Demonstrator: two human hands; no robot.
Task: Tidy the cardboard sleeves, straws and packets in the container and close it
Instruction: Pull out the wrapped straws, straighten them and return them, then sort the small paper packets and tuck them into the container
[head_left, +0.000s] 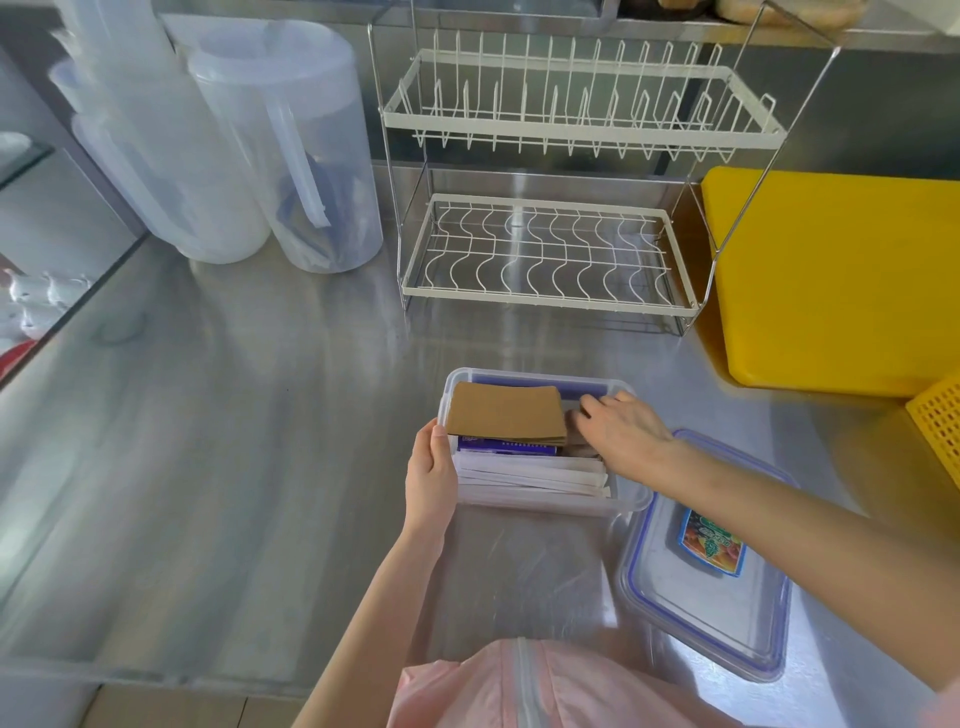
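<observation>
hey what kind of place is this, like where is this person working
Probably a café or drink-shop kitchen: a stainless steel counter, big plastic pitchers, a wire dish rack, and a container of cardboard sleeves and wrapped straws.

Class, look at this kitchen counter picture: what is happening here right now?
A person is sorting supplies in an open clear plastic container on a steel counter. The left hand grips the container's left wall, while the right hand reaches inside beside the stack of cardboard sleeves. Wrapped straws lie along the near side. The blue-rimmed lid lies off, to the right.
</observation>
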